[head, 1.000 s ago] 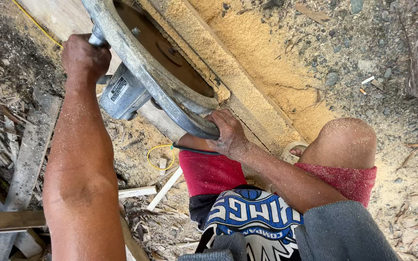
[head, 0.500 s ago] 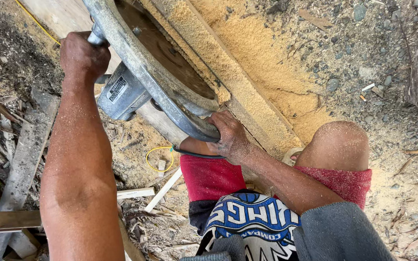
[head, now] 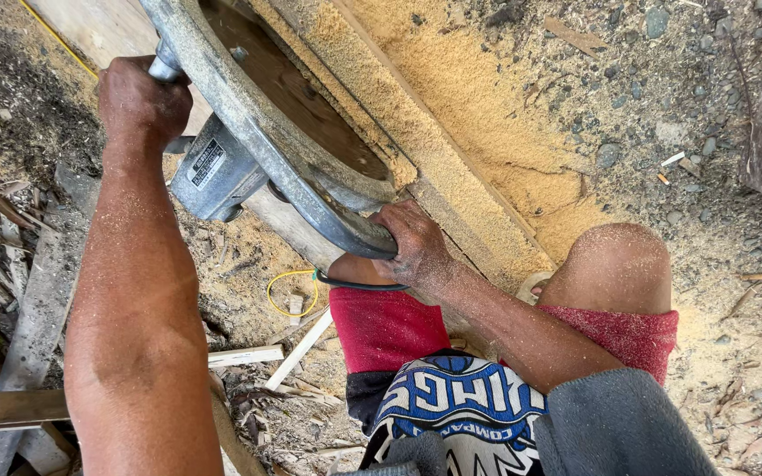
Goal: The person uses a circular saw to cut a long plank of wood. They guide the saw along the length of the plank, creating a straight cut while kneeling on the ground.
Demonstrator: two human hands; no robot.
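Grey metal power saw (head: 222, 167) lies across a sawdust-covered timber plank (head: 416, 141). Left hand (head: 138, 101) is closed around its upper handle; right hand (head: 416, 247) grips the curved lower guard bar. Both grips should be firm, and the black cord (head: 354, 284) kept away from the knees.

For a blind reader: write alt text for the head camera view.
Seen from above, a person's left hand and right hand grip a large grey power saw resting on a sawdust-covered wooden plank. Red shorts and a bare knee show below, above gravel and wood scraps.
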